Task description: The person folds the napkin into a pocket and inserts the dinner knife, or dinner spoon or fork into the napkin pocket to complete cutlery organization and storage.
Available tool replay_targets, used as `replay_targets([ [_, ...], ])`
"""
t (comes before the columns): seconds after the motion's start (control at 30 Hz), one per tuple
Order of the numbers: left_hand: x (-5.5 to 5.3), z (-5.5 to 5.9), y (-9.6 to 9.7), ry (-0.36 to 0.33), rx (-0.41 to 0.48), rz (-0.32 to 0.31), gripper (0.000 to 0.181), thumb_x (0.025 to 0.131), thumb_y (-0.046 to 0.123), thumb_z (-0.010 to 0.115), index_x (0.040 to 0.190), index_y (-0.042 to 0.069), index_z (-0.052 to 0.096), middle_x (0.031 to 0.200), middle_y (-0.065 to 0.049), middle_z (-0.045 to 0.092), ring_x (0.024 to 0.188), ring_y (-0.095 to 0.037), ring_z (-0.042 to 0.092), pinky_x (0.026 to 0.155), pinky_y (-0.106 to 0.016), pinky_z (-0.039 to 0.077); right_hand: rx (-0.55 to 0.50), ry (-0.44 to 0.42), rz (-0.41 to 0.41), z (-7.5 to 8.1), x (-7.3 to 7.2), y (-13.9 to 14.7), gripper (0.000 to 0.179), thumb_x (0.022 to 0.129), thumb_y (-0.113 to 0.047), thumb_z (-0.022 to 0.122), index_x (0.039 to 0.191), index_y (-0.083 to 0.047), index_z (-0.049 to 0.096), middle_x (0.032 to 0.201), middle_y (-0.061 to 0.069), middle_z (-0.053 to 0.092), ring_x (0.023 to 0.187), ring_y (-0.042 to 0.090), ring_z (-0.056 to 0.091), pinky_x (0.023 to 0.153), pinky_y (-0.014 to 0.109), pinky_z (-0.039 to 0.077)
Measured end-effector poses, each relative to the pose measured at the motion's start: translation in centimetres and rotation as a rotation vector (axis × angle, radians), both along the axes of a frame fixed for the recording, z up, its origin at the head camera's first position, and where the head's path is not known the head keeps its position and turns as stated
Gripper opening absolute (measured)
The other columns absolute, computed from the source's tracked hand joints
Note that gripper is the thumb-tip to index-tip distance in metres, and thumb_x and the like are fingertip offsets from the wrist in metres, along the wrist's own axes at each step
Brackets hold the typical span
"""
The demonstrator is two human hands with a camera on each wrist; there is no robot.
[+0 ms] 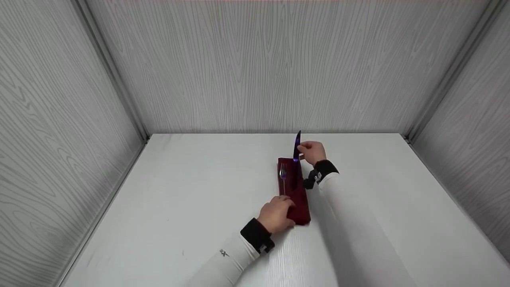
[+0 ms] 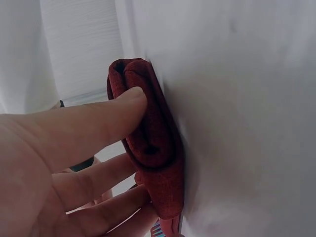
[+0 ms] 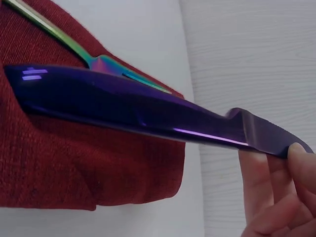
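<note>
A dark red folded cloth napkin (image 1: 301,207) lies lengthwise on the table. My left hand (image 1: 275,214) holds its near end, thumb against the rolled edge (image 2: 150,123) and fingers along the top and side. Past the napkin's far end, my right hand (image 1: 312,152) pinches the blade of a purple-blue table knife (image 3: 123,98) between thumb and fingers. The knife's handle slants over the napkin, its end meeting the cloth fold; how deep it sits there I cannot tell. Beside it, a rainbow-coloured fork (image 1: 283,173) lies on the napkin, tines toward the far end.
The white table (image 1: 199,179) extends around the napkin on all sides. Grey wood-grain panels stand behind it (image 1: 255,67) and at the left and right. Both wrists wear black bands, the left one (image 1: 257,235) close to the table surface.
</note>
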State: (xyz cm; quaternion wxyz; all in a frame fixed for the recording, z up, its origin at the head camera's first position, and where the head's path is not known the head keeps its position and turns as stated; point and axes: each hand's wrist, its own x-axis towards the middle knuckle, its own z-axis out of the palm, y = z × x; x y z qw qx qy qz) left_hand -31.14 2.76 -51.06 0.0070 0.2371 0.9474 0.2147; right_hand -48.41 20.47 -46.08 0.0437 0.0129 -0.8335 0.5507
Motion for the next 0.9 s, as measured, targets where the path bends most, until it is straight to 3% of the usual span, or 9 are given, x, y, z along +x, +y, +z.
replay_targets([
  [0.17,-0.1,-0.1,0.1,0.010,0.007,0.004,0.051,0.084,0.022,0.089,0.129,0.008,0.070,0.143,-0.013,0.063,0.134,-0.031,0.058,0.097,-0.046,0.057,0.033,-0.061,0.015,-1.0,-0.1,0.3,0.032,0.107,-0.007,0.058,0.130,0.014,0.065,0.121,0.031,0.072,0.071,0.010,0.075,0.092,0.041,0.061],
  [0.37,0.0,-0.2,0.1,0.004,0.013,0.012,0.054,0.083,0.022,0.088,0.131,0.008,0.068,0.142,-0.014,0.063,0.132,-0.032,0.059,0.098,-0.047,0.057,0.142,-0.157,0.087,-2.5,0.4,0.7,0.034,0.107,-0.009,0.058,0.135,0.009,0.065,0.124,0.026,0.072,0.080,0.011,0.072,0.072,0.022,0.053],
  [0.53,0.0,-0.1,0.2,-0.007,0.011,0.024,0.053,0.085,0.021,0.088,0.131,0.007,0.067,0.144,-0.014,0.063,0.135,-0.031,0.058,0.099,-0.046,0.057,0.227,-0.235,0.155,-3.3,0.9,0.9,0.039,0.106,-0.014,0.062,0.140,0.007,0.063,0.130,0.026,0.071,0.079,0.006,0.069,0.064,0.018,0.046],
  [0.73,0.0,-0.1,0.4,-0.013,-0.005,0.043,0.052,0.086,0.023,0.089,0.130,0.004,0.068,0.148,-0.016,0.061,0.137,-0.031,0.056,0.100,-0.046,0.057,0.253,-0.279,0.178,-3.2,1.5,0.9,0.040,0.103,-0.012,0.066,0.137,0.010,0.063,0.128,0.027,0.070,0.078,0.008,0.067,0.064,0.019,0.050],
  [0.9,-0.1,-0.2,0.4,-0.019,-0.015,0.048,0.053,0.087,0.024,0.088,0.131,0.003,0.067,0.149,-0.015,0.060,0.138,-0.030,0.056,0.100,-0.047,0.057,0.363,-0.289,0.198,-2.8,1.9,1.0,0.035,0.099,-0.013,0.072,0.127,0.008,0.068,0.112,0.015,0.073,0.079,0.010,0.062,0.069,0.021,0.051],
])
